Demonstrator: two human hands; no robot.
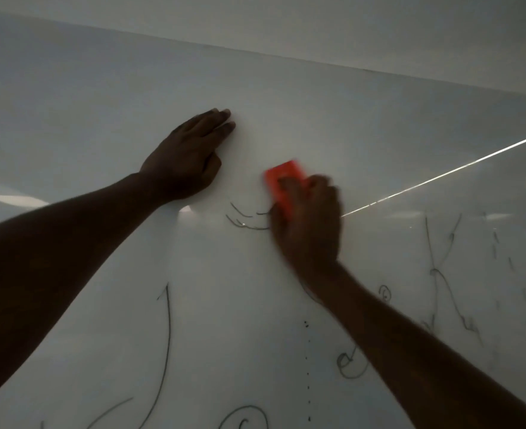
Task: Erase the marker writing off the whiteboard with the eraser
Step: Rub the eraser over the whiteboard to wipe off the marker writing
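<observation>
A large whiteboard [317, 113] fills the view, its top edge running across the upper part. My right hand [309, 218] grips a red eraser [282, 181] and presses it flat against the board; hand and eraser are blurred by motion. Short black marker strokes [243, 219] lie just left of that hand, below the eraser. My left hand [187, 156] rests flat on the board with straight fingers, up and to the left of the eraser. More marker writing covers the lower board: a long curved line [167, 335], a dotted column [307, 366] and scribbles [441, 274] on the right.
A bare wall strip [348, 26] lies above the board's top edge. A bright streak of reflected light [441, 174] crosses the board at right. The board's upper area carries no marks.
</observation>
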